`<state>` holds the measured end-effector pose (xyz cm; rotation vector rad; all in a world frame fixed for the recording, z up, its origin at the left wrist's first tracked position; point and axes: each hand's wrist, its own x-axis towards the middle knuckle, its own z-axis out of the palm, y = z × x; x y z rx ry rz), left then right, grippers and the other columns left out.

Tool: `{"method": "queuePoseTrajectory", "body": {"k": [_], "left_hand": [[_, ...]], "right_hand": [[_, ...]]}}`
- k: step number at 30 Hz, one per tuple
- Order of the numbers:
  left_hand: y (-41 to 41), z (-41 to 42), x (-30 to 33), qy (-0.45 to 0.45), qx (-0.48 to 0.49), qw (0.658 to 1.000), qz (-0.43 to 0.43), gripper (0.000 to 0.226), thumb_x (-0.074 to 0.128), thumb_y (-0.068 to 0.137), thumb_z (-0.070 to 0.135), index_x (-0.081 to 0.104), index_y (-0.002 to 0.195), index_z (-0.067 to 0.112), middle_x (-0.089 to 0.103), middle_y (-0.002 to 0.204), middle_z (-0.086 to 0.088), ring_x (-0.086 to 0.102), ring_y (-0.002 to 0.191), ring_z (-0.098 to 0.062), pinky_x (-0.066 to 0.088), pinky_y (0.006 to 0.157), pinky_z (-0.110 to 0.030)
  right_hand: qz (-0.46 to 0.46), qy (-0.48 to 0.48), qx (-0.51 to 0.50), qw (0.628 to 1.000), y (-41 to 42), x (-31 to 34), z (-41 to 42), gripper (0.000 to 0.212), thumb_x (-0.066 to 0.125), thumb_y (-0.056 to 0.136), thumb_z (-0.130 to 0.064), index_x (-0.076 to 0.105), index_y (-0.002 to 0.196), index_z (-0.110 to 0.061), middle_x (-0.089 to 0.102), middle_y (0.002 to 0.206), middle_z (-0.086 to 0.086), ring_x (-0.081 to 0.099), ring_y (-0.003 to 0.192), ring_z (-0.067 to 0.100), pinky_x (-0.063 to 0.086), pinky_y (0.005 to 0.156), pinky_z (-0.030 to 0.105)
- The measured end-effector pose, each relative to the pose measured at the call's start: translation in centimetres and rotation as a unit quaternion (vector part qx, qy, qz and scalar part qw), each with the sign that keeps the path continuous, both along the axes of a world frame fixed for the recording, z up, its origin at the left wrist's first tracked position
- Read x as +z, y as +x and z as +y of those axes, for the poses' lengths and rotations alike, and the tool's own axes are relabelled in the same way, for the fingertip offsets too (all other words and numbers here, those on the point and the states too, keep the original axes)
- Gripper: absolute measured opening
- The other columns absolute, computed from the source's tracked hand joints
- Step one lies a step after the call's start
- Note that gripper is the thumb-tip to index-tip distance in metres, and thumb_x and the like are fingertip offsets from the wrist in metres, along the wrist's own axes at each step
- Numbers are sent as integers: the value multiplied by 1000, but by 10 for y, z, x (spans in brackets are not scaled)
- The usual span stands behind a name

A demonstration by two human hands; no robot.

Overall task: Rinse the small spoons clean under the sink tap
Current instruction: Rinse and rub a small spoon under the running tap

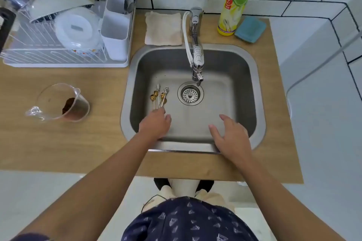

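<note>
Left hand is down in the basin, fingers curled at the near ends of the small spoons; whether it has truly pinched the handles I cannot tell, since the fingertips hide the contact; the spoons lie bunched on the sink floor, left of the drain, bowls pointing far, handles toward the person, which looks like the natural end to gather them by; right hand hovers apart and relaxed over the near right of the sink, holding nothing, probably ready to reach the tap; no water seems to be running from the spout above the drain, so rinsing looks not yet begun; out on the desk, a clear jug with brown residue sits left; dish rack far left; cloth, detergent bottle and blue sponge line the far edge.
</note>
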<state>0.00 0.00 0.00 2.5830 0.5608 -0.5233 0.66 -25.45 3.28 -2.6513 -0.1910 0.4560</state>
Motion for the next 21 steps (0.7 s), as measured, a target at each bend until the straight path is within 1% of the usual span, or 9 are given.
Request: {"method": "queuePoseTrajectory", "body": {"k": [2, 4, 8, 12, 17, 18, 19, 21], "left_hand": [[19, 8, -11, 8, 3, 1000, 2, 33, 40, 103, 28, 55, 122, 6, 62, 118, -19, 63, 100, -37, 53, 87, -48], [34, 15, -25, 27, 9, 999, 20, 30, 41, 103, 22, 52, 125, 4, 57, 123, -20, 61, 105, -38, 52, 90, -50], [47, 17, -53, 43, 35, 997, 52, 34, 44, 103, 19, 46, 133, 3, 49, 133, -21, 56, 116, -39, 51, 94, -48], [53, 18, -67, 44, 58, 996, 49, 30, 47, 102, 16, 49, 129, 4, 53, 127, -21, 58, 110, -38, 51, 87, -46], [59, 21, -66, 52, 57, 994, 76, 29, 52, 102, 16, 52, 126, -1, 59, 122, -21, 63, 108, -34, 52, 83, -36], [59, 21, -64, 57, 49, 994, 84, 29, 51, 103, 16, 52, 126, -1, 60, 122, -20, 63, 108, -33, 52, 82, -35], [59, 20, -62, 55, 46, 994, 84, 28, 49, 103, 16, 52, 125, -2, 60, 122, -20, 63, 108, -32, 51, 82, -34], [58, 18, -57, 18, 57, 996, 62, 27, 47, 104, 17, 54, 122, -2, 62, 118, -21, 63, 107, -33, 50, 81, -36]], "right_hand": [[1, 26, -18, 999, 5, 2, 2, 58, 55, 103, -45, 52, 147, -8, 59, 149, 8, 53, 138, 27, 30, 119, 43], [9, 31, -15, 999, 6, 4, 4, 56, 55, 103, -46, 53, 146, -10, 61, 147, 6, 55, 137, 25, 35, 118, 44], [9, 48, -23, 999, 11, 6, 3, 52, 54, 102, -48, 57, 143, -16, 65, 141, -1, 60, 129, 19, 43, 113, 45], [8, 58, -30, 998, 15, 5, 3, 48, 56, 102, -47, 59, 140, -18, 68, 137, -5, 64, 123, 14, 46, 110, 46], [8, 64, -31, 997, 22, 4, 0, 46, 56, 102, -47, 60, 138, -19, 68, 134, -6, 66, 116, 12, 47, 107, 45], [10, 70, -35, 997, 26, 4, 0, 45, 56, 102, -47, 61, 137, -19, 69, 131, -7, 66, 111, 10, 49, 105, 43], [14, 83, -45, 995, 30, 3, 1, 43, 57, 101, -46, 63, 135, -19, 70, 127, -7, 66, 104, 7, 50, 101, 37], [14, 129, -77, 989, 45, 7, 3, 35, 61, 100, -42, 69, 125, -18, 73, 111, -7, 64, 88, -1, 48, 85, 17]]}}
